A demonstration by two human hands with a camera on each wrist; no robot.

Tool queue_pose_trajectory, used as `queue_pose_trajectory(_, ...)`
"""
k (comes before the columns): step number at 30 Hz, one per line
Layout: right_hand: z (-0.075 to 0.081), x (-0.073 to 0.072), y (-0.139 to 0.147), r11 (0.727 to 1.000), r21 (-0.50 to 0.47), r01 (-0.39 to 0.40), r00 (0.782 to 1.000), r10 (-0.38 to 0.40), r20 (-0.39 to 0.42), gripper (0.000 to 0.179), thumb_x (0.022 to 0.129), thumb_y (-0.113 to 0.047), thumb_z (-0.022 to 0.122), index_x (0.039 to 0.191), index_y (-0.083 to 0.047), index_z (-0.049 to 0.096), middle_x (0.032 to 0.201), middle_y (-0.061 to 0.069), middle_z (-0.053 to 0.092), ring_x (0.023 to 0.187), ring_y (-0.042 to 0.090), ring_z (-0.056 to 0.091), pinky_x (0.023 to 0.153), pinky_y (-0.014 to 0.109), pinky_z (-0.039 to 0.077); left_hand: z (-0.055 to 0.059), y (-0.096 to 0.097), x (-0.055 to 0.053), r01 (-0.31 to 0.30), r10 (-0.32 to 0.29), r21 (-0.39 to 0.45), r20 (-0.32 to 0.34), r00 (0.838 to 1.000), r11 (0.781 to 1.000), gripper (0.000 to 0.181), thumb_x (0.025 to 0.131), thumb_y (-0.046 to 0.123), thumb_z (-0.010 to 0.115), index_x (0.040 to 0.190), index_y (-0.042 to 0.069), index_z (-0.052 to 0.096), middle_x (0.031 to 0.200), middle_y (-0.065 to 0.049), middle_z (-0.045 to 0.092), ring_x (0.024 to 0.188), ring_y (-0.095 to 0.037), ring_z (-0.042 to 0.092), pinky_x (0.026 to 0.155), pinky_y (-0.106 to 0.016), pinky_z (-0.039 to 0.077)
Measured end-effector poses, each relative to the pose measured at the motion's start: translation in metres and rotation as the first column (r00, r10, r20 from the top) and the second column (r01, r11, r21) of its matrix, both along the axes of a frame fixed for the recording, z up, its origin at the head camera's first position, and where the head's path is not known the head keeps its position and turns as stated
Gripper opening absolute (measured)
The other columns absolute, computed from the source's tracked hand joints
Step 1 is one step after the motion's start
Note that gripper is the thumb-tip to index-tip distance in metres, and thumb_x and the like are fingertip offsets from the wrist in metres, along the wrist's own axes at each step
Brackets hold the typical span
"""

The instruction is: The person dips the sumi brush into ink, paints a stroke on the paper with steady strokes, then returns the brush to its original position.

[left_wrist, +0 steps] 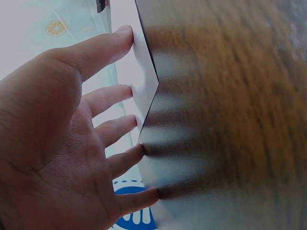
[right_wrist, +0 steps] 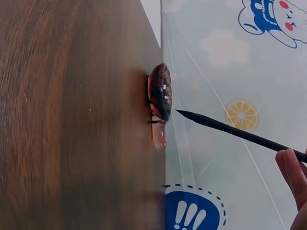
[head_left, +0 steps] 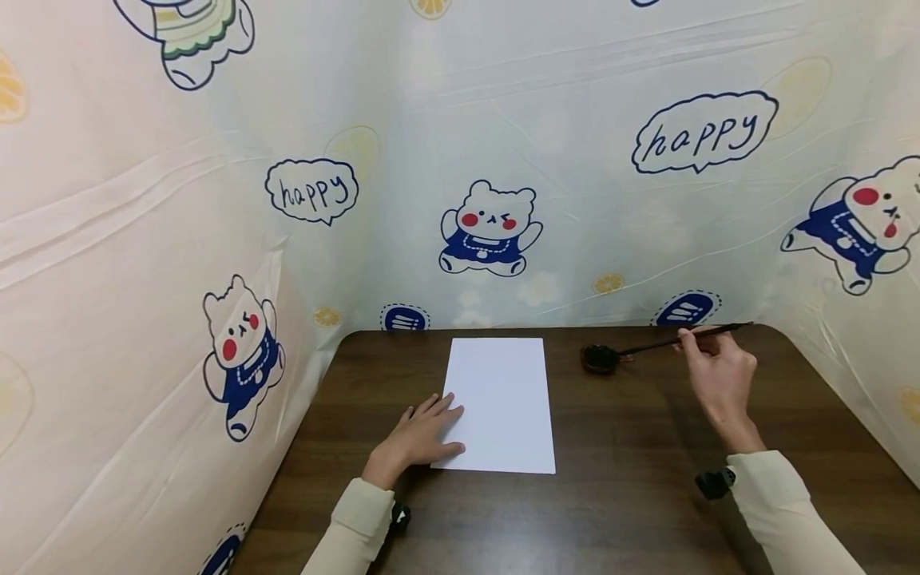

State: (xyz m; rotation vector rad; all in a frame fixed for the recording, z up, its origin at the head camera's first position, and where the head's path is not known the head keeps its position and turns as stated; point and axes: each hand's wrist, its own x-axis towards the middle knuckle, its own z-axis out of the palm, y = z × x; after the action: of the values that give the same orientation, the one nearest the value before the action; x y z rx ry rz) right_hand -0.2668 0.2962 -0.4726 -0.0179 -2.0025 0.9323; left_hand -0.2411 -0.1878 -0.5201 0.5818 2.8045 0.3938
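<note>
A sheet of white paper (head_left: 499,407) lies flat on the table. My left hand (head_left: 422,435) rests at its lower left, fingers spread and straight. In the left wrist view the thumb and two nearest fingertips of that hand (left_wrist: 72,124) touch the sheet (left_wrist: 136,72), while the other two reach past its edge onto the wood. My right hand (head_left: 721,375) pinches a slim dark writing brush (head_left: 657,345) between thumb and fingers. The pointed tip of the brush (right_wrist: 201,118) aims at a small dark, glossy ink dish (right_wrist: 159,93), with a gap showing between them.
The ink dish (head_left: 598,359) stands right of the paper near the far edge of the brown wooden table (head_left: 611,495). A printed curtain (head_left: 575,160) hangs behind the table and along both sides. Each wrist wears a small black camera.
</note>
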Motion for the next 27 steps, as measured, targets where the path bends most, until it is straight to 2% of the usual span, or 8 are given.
queue_pose_trajectory(11,-0.013,-0.004,-0.006,0.998,-0.064,-0.005,0.999,0.008,0.045,0.025,0.092,-0.027,0.068,0.094,-0.003,0.071,0.079,0.016,0.075,0.067,-0.029,0.050,0.061,-0.002,0.037,0.001,0.000,0.001,0.016,-0.016,0.002,-0.010,1.000,1.000,0.072,0.091,0.053,0.061,0.152,0.024,0.038,0.164,-0.004,0.022,0.152,-0.034,0.016,0.114,-0.070,0.015)
queue_pose_trajectory(20,-0.013,0.000,-0.001,0.999,-0.049,0.018,0.998,-0.015,0.057,0.024,0.092,-0.026,0.068,0.093,-0.002,0.071,0.079,0.016,0.075,0.067,-0.030,0.049,0.061,-0.001,0.036,0.002,-0.002,0.002,0.001,-0.001,0.008,-0.015,1.000,1.000,0.072,0.091,0.053,0.061,0.152,0.024,0.038,0.164,-0.003,0.022,0.152,-0.034,0.016,0.115,-0.070,0.015)
queue_pose_trajectory(27,-0.010,0.007,0.004,0.998,-0.066,0.010,1.000,-0.010,0.010,0.022,0.091,-0.023,0.070,0.093,-0.001,0.072,0.079,0.018,0.075,0.068,-0.029,0.052,0.062,-0.002,0.038,0.000,0.000,0.001,0.012,-0.012,0.003,-0.013,1.000,1.000,0.071,0.091,0.054,0.061,0.152,0.025,0.038,0.164,-0.003,0.022,0.152,-0.034,0.015,0.114,-0.070,0.014)
